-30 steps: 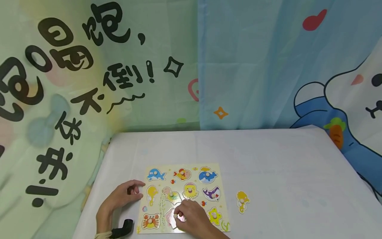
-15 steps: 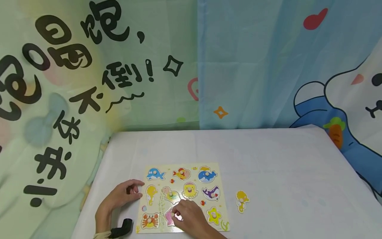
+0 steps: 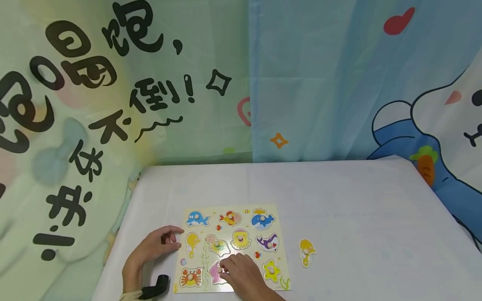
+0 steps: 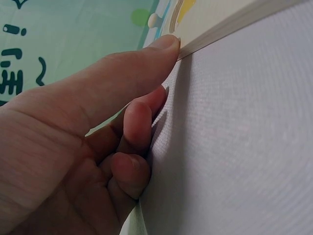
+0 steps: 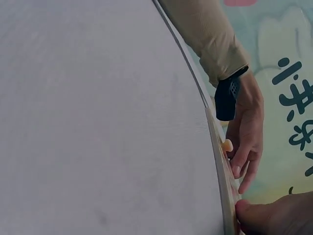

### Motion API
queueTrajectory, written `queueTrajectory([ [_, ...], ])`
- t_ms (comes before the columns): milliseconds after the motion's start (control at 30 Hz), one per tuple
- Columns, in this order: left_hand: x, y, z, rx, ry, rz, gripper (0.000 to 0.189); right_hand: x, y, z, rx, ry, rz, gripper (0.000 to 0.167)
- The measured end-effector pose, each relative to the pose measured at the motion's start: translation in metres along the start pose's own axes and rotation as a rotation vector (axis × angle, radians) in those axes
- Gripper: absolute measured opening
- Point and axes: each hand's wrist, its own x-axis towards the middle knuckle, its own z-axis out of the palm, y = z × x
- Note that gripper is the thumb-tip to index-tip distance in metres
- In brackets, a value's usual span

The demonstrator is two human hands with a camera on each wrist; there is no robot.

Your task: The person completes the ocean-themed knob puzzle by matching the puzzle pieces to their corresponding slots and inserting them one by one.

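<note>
A cream peg puzzle board (image 3: 196, 288) with sea-animal pieces lies on the white table. Against its left edge my left hand (image 3: 152, 246) steadies it; in the left wrist view the thumb (image 4: 164, 46) touches the board's edge (image 4: 234, 24) and the other fingers curl loosely beside it. Over the lower middle of the board is my right hand (image 3: 244, 276), with thumb and forefinger at the knob of a pink puzzle piece (image 3: 214, 274). The hand hides part of this piece. In the right wrist view the right thumb (image 5: 259, 215) is at the board's face.
A yellow seahorse piece (image 3: 307, 253) lies on the table (image 3: 357, 217) right of the board. Other pieces, such as an orange crab (image 3: 191, 277) and a yellow starfish (image 3: 271, 271), sit in the board. Printed curtains (image 3: 301, 83) hang behind.
My right hand's fingers have shifted slightly and spread a little at the knob, and more of the pink piece shows. The left hand keeps its place at the board's edge.
</note>
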Motion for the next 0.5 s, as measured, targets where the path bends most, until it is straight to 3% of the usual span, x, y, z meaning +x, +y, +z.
queueTrajectory([
  [100, 0.001, 0.001, 0.0, 0.003, 0.0, -0.004, 0.037, 0.0, 0.0, -0.01, 0.112, -0.144, 0.062, 0.017],
  [233, 0.001, 0.002, 0.0, 0.003, 0.005, -0.029, 0.036, 0.0, 0.003, -0.027, 0.382, -0.392, 0.216, 0.022],
  [333, 0.0, 0.002, 0.0, -0.003, -0.001, -0.021, 0.038, -0.003, 0.009, -0.038, 0.528, -0.512, 0.316, 0.028],
  [433, 0.0, 0.002, 0.001, -0.003, -0.002, -0.014, 0.038, -0.009, 0.016, -0.044, 0.628, -0.554, 0.394, 0.032],
  [500, 0.001, 0.002, 0.001, 0.0, -0.004, -0.003, 0.038, -0.015, 0.021, -0.046, 0.69, -0.527, 0.426, 0.034],
])
